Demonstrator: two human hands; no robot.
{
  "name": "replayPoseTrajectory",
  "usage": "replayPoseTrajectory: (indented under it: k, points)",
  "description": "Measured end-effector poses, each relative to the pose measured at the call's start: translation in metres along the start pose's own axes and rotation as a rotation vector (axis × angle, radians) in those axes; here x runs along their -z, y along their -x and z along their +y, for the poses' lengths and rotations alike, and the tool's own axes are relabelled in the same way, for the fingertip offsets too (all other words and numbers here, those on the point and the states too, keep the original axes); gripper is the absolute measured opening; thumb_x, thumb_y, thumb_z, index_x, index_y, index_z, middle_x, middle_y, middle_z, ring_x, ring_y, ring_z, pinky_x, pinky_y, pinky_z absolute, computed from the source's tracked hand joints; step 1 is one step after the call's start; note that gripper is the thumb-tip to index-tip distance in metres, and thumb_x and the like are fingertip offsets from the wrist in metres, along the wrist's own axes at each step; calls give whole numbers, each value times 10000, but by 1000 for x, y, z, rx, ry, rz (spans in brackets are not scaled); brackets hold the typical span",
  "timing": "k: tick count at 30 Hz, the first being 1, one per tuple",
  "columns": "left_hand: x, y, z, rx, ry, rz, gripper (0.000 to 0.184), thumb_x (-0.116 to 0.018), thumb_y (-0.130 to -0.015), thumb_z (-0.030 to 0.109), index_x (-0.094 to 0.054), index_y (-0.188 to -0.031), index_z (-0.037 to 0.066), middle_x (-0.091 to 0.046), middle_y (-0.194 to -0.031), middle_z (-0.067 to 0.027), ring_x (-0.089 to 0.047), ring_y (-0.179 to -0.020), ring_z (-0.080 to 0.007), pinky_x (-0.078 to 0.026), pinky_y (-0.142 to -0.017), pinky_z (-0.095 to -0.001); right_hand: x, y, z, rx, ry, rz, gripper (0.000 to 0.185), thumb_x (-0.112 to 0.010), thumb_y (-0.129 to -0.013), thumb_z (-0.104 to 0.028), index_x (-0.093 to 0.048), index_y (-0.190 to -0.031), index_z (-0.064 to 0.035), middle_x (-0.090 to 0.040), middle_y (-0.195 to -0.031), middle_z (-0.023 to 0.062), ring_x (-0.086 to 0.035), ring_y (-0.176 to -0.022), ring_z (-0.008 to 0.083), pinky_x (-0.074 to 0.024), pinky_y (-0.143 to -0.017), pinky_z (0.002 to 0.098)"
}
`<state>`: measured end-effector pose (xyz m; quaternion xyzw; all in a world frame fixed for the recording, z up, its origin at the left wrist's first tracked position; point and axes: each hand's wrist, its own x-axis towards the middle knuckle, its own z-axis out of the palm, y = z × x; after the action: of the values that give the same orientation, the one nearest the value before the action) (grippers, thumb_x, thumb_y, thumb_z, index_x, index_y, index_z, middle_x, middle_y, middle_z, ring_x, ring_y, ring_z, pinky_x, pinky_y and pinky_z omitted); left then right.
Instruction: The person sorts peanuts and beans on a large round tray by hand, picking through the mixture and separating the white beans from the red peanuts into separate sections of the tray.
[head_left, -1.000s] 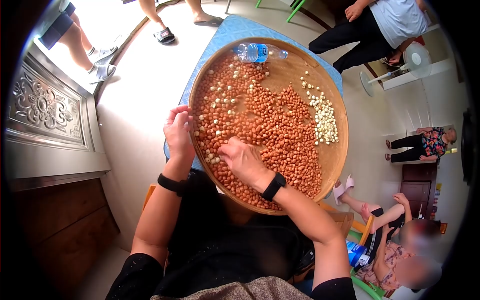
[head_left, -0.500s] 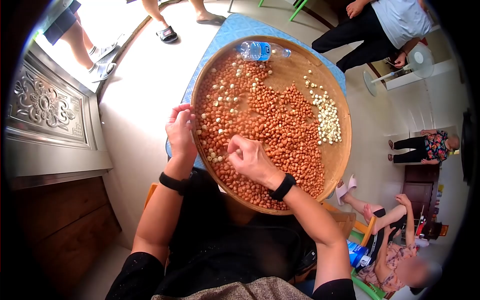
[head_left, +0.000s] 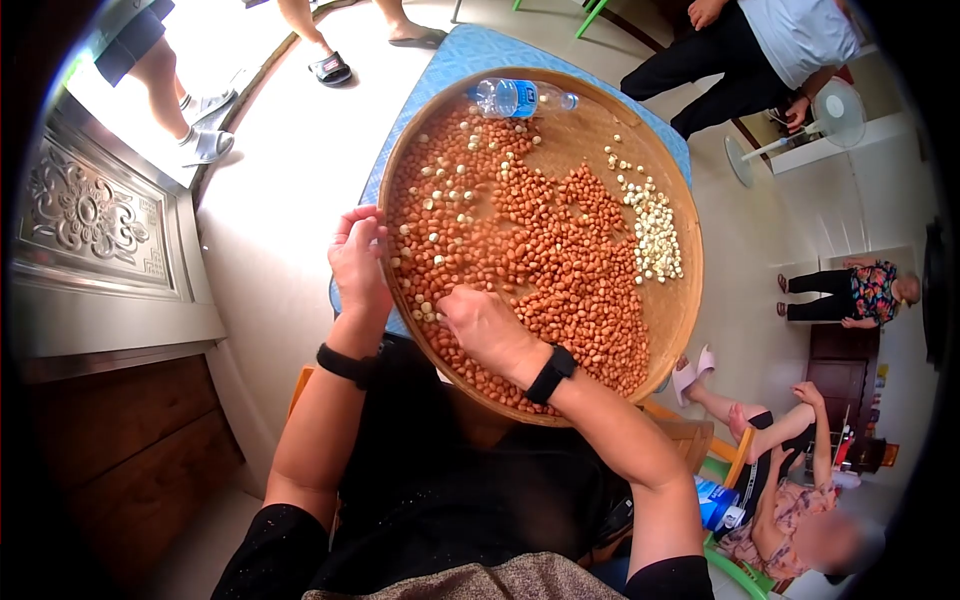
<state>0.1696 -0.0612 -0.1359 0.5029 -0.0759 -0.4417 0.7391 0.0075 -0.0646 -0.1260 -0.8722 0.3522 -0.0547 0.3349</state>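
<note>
A big round woven tray holds a wide layer of reddish-brown nuts or seeds. Pale round pieces are scattered among them at the left, and a pile of pale pieces lies at the tray's right side. My left hand grips the left rim, fingers curled at the edge. Over the lower left of the brown layer is my right hand, its fingers bent together and pointing down near some pale pieces; whatever they pinch is hidden. A clear plastic bottle with a blue label lies at the tray's top.
Under the tray is a blue-covered table. A person stands at the upper right beside a white fan. Another person sits at the lower right, and one stands farther back. Legs in sandals show at the upper left, near a metal door.
My right hand lifted slightly off the nuts, then came down and left to the pale pieces, its fingers lower than before. My left hand has stayed at the rim.
</note>
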Motion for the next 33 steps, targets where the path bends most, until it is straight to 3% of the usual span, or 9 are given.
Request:
replayPoseTrajectory:
  k: [7,16,19,21,22,25,26,29,33]
  points:
    - [0,1,2,-6,-29,0,85,-480,-801,66,-536,-866,71,-550,-845,-1,-455,-708,-54,-373,-608,-165,5,3,3,53,-36,69,66,-472,-764,-28,-519,-762,19,-525,-714,184,-541,-702,349,-440,-620,404]
    - [0,0,1,-11,-15,4,88,-476,-793,58,-538,-854,68,-545,-832,0,-452,-701,-56,-374,-604,-169,6,0,-7,38,58,-41,52,-458,-763,-23,-475,-764,26,-537,-746,201,-536,-740,373,-442,-630,401]
    - [-2,2,3,-2,12,5,89,-474,-790,54,-539,-849,66,-546,-833,-1,-450,-696,-56,-370,-599,-169,9,2,-2,80,-5,-34,81,-487,-782,-41,-493,-820,30,-544,-742,187,-555,-721,342,-448,-627,384]
    - [0,0,2,5,14,2,96,-473,-789,52,-542,-855,64,-548,-834,-4,-453,-688,-58,-368,-587,-167,20,3,-4,67,-424,-7,120,-499,-825,-67,-517,-910,16,-564,-735,103,-572,-683,205,-459,-602,310]
    - [0,0,4,2,15,5,96,-473,-789,52,-542,-855,64,-548,-834,-4,-453,-688,-58,-368,-587,-167,28,5,-5,71,-423,-10,120,-499,-825,-67,-517,-910,16,-564,-735,103,-572,-683,205,-459,-602,310]
    - [-2,3,4,14,-22,3,113,-478,-791,46,-548,-879,56,-550,-835,-7,-461,-683,-59,-372,-578,-167,51,17,3,-248,-954,-188,137,-473,-879,-104,-534,-987,-45,-532,-758,-27,-472,-650,3,-394,-547,143]
    - [1,1,2,8,-7,2,120,-480,-794,47,-550,-891,50,-550,-836,-8,-464,-683,-59,-375,-576,-168,52,22,14,-239,-1002,-168,132,-488,-875,-117,-540,-974,-47,-536,-746,-16,-465,-628,10,-376,-519,139]
    - [8,-6,-7,14,15,-34,146,-466,-816,52,-539,-939,26,-560,-866,-22,-473,-670,-49,-373,-549,-154,83,37,25,-436,-714,-25,128,-520,-846,-117,-554,-897,-5,-548,-698,-3,-515,-621,53,-438,-535,203]
    - [6,-5,-4,12,34,-13,163,-467,-822,69,-533,-961,18,-558,-832,-10,-447,-609,-25,-359,-500,-132,111,65,96,-617,-539,282,159,-549,-811,-161,-559,-859,-10,-545,-616,9,-515,-527,77,-428,-491,224]
